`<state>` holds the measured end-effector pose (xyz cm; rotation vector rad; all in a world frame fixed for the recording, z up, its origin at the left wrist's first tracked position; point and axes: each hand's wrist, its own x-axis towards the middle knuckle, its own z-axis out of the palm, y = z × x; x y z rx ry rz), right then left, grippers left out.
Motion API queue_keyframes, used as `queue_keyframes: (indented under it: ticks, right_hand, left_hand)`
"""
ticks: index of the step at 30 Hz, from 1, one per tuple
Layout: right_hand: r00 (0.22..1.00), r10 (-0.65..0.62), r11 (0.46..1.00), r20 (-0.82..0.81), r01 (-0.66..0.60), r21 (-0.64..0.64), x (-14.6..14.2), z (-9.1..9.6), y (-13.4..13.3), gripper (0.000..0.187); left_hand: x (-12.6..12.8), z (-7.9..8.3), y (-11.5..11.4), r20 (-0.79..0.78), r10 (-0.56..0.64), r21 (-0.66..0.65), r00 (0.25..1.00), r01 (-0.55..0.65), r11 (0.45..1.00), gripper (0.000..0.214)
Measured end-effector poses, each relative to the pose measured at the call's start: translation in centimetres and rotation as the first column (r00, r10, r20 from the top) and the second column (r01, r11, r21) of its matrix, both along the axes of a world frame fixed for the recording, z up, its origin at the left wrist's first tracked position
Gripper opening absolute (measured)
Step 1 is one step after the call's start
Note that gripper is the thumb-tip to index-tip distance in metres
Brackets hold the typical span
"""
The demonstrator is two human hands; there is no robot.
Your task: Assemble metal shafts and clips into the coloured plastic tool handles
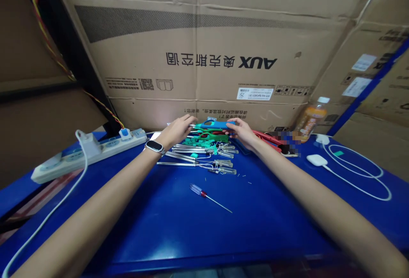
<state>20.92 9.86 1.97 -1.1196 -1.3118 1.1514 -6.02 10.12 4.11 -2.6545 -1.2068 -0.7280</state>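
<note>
At the back of the table, both hands hold a blue long-nozzle lighter (220,125). My right hand (242,131) pinches the end of its handle. Fingers of my left hand (179,129) close around the metal tube end. Just below lie more lighters with green handles (217,137). In front of them are several loose inner parts, with metal tubes (175,164), thin white wires and clear plastic ends (227,170). Nearer to me, a screwdriver (201,191) with a clear and red handle lies by itself.
A power strip (108,143) with plugs and a white cable runs along the left. Red-handled pieces (268,140) lie behind my right forearm. At the right are an orange drink bottle (309,120), a white case (316,160) and a looped cable. A cardboard wall (191,35) closes the back.
</note>
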Motion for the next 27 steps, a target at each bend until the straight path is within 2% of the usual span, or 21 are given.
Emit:
queue_keyframes:
  ticks: [2, 5, 7, 10, 12, 14, 19, 22, 27]
  right_hand:
    - [0.990, -0.092, 0.992, 0.108, 0.082, 0.094, 0.1, -0.7, 1.4, 0.040]
    - [0.926, -0.190, 0.941, 0.326, 0.078, 0.329, 0.0, -1.5, 3.0, 0.043]
    - [0.829, -0.272, 0.894, 0.489, 0.030, 0.447, 0.0, -1.7, 3.6, 0.043]
    - [0.632, -0.413, 0.837, 0.656, -0.019, 0.546, 0.5, -1.8, 3.9, 0.036]
    - [0.525, -0.462, 0.824, 0.715, -0.045, 0.565, 1.0, -1.9, 3.8, 0.038]
    - [0.461, -0.459, 0.835, 0.759, -0.068, 0.546, 1.3, -2.1, 3.6, 0.042]
    - [0.417, -0.426, 0.859, 0.803, -0.091, 0.503, 1.7, -2.2, 2.8, 0.052]
    - [0.401, -0.444, 0.852, 0.801, -0.087, 0.516, 1.8, -2.2, 2.5, 0.049]
    - [0.449, -0.432, 0.851, 0.782, -0.082, 0.518, 1.8, -2.7, 2.1, 0.038]
  left_hand:
    - [-0.2, -0.7, 1.3, 0.025, 0.014, 0.004, 1.000, -0.014, 1.000, 0.028]
    - [-0.2, -1.7, 3.5, 0.100, 0.022, 0.021, 0.995, -0.024, 0.999, 0.027]
    - [-0.1, -2.2, 4.9, 0.123, 0.043, 0.032, 0.991, -0.047, 0.998, 0.029]
    - [-0.1, -3.0, 6.3, 0.123, 0.069, 0.049, 0.990, -0.076, 0.996, 0.030]
    - [-0.1, -3.5, 6.6, 0.103, 0.075, 0.055, 0.992, -0.081, 0.995, 0.030]
    - [0.0, -4.0, 6.5, 0.069, 0.082, 0.048, 0.994, -0.085, 0.995, 0.030]
    - [0.4, -4.7, 5.9, -0.001, 0.081, 0.046, 0.997, -0.081, 0.996, 0.033]
    - [0.6, -4.9, 5.7, -0.016, 0.089, 0.032, 0.996, -0.089, 0.996, 0.035]
    - [0.6, -5.1, 5.3, -0.010, 0.110, -0.016, 0.994, -0.111, 0.994, 0.031]
